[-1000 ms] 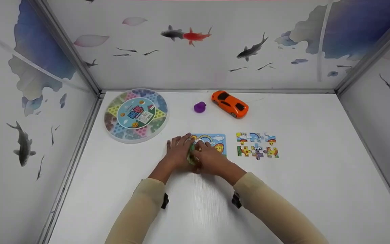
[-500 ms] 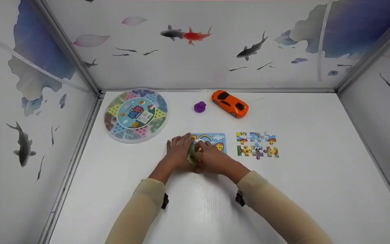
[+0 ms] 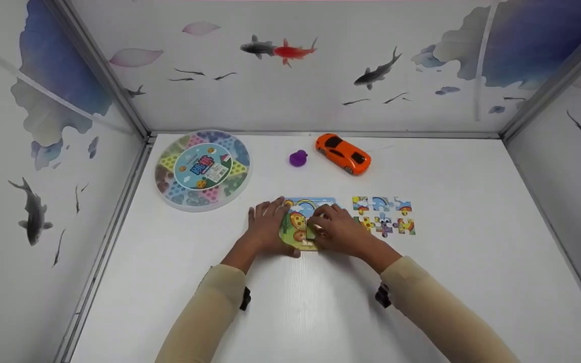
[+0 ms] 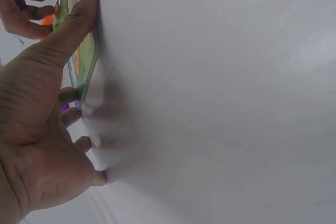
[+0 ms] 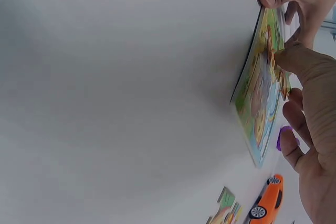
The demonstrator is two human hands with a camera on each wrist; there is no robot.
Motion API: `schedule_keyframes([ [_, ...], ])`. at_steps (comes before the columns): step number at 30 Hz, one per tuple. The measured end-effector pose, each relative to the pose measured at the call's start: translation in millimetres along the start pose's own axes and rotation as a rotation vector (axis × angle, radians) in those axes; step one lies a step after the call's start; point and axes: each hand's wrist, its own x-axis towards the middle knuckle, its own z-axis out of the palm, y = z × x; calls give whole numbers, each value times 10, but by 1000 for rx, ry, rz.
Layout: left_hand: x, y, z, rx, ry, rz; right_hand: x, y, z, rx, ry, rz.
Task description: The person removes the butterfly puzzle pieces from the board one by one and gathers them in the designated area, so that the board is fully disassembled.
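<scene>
A colourful puzzle board (image 3: 298, 227) lies flat on the white table. My left hand (image 3: 266, 225) rests at its left edge, fingers straight on the table and thumb (image 4: 79, 14) pressing the board's (image 4: 86, 61) near corner. My right hand (image 3: 336, 231) sits over the board's right half with its fingers curled. Its thumb (image 5: 292, 59) and forefinger pinch a small orange puzzle piece (image 5: 273, 50) against the board (image 5: 260, 95). Several loose puzzle pieces (image 3: 384, 217) lie just right of that hand.
An orange toy car (image 3: 343, 154) and a small purple toy (image 3: 298, 158) stand behind the board. A round game box (image 3: 202, 169) lies at the back left. Patterned walls close in the table on three sides.
My right hand has slid to the right across the board, uncovering the picture's left part. The left hand and the board have stayed in place.
</scene>
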Motion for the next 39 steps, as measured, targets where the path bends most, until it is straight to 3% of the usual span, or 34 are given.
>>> schedule_keyframes([
  [20,-11,17,-12,3,-17,-11,-898,493,-149,45,73,88],
  [28,-4,17,5,-11,-2,-11,-1034,555,-152,3,84,77],
  [39,-8,7,0,-3,2,-4,-1089,583,-147,43,55,84],
])
